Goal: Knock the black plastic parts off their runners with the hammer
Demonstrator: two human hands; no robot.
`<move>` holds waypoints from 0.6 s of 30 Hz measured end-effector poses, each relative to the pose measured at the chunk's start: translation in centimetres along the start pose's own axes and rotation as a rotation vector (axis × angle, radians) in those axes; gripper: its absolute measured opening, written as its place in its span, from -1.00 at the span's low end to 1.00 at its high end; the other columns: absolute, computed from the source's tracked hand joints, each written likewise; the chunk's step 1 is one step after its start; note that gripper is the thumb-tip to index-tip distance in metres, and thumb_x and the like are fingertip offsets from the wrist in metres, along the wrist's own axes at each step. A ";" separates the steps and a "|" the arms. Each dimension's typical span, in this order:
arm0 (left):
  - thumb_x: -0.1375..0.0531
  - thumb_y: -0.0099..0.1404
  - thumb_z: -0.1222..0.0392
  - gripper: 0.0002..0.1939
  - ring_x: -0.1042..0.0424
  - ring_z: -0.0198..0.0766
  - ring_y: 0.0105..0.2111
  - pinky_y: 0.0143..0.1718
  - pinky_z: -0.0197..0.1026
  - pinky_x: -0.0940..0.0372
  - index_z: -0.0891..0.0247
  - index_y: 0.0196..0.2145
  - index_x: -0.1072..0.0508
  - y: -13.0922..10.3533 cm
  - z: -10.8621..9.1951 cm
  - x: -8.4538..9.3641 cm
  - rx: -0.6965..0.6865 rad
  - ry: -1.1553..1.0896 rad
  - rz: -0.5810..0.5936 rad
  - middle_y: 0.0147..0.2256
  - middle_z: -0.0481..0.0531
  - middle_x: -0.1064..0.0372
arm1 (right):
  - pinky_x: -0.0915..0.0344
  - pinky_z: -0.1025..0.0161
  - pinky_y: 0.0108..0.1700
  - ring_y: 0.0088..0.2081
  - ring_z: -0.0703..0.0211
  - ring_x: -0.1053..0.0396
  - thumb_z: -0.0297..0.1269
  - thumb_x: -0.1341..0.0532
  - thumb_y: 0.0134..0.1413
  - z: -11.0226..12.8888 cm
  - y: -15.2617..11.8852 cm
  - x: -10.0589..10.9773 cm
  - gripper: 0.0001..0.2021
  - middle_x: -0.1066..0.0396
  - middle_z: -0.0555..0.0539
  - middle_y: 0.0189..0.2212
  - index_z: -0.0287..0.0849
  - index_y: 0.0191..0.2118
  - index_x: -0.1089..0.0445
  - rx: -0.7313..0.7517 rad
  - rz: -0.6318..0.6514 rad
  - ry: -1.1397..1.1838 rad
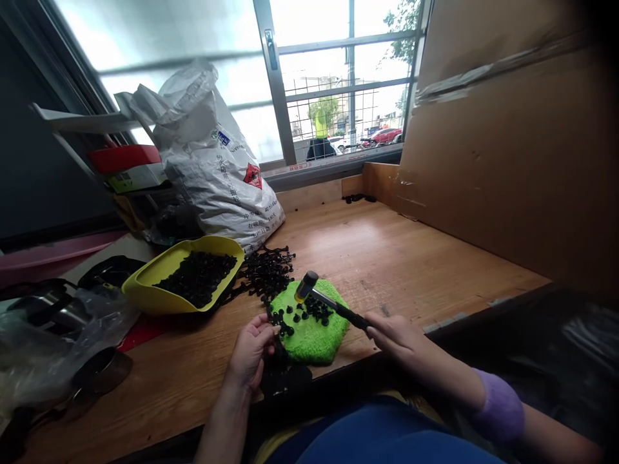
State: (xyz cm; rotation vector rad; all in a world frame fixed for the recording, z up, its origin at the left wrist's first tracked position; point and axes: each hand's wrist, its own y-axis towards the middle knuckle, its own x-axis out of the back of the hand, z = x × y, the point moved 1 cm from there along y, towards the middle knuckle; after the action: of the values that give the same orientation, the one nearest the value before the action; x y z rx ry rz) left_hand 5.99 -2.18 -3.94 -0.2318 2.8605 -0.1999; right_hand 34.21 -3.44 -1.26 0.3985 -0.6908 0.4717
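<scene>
A bright green fuzzy pad [314, 341] lies near the table's front edge, with several small black parts [319, 312] scattered on it. My right hand [394, 338] is closed round the black handle of a small hammer [333, 304], whose head is over the back of the pad. At the pad's left edge my left hand [254, 348] pinches a cluster of black parts [284, 324] between thumb and fingers. Behind the pad lies a pile of black branched pieces [268, 270].
A yellow scoop tray [145, 293] full of black parts stands left, before a large white sack [207, 161]. A metal cup [104, 372] and plastic bags lie far left. Cardboard [483, 142] walls the right side. A person [320, 138] is outside the window.
</scene>
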 end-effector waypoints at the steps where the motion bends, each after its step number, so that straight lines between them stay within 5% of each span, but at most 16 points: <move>1: -0.33 -0.12 0.30 -0.61 -0.15 -0.56 -0.73 -0.68 -0.46 -0.13 0.32 -0.29 -0.33 0.2 -0.1 0.0 0.003 -0.008 0.001 -0.59 -0.16 -0.31 | -0.09 0.31 -0.41 -0.47 0.25 -0.20 -0.13 0.12 0.31 -0.2 0.0 0.1 -0.69 -0.24 0.01 -0.50 -0.18 -0.30 -0.24 -0.007 -0.010 0.041; 10: -0.32 -0.08 0.29 -0.67 -0.13 -0.56 -0.73 -0.71 -0.48 -0.08 0.34 -0.32 -0.37 2.7 -0.6 0.2 0.037 0.070 0.074 -0.61 -0.14 -0.30 | -0.07 0.31 -0.45 -0.50 0.25 -0.18 -0.06 0.12 0.29 -2.0 0.6 -0.7 -0.63 -0.21 0.03 -0.54 -0.20 -0.37 -0.23 -0.017 -0.013 0.107; 18: -0.31 -0.07 0.31 -0.69 -0.07 -0.59 -0.76 -0.75 -0.50 -0.02 0.37 -0.32 -0.38 3.1 -0.7 0.2 0.065 0.128 0.109 -0.64 -0.17 -0.26 | -0.11 0.30 -0.36 -0.41 0.22 -0.23 -0.15 0.09 0.30 -1.4 1.7 0.2 -0.71 -0.29 0.00 -0.42 -0.18 -0.30 -0.27 0.025 -0.004 0.017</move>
State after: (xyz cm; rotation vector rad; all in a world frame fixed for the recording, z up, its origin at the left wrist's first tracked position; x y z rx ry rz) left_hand 5.20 0.88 -3.81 -0.0511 2.9772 -0.2952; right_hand 34.16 -1.34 -1.76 0.4190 -0.6677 0.4801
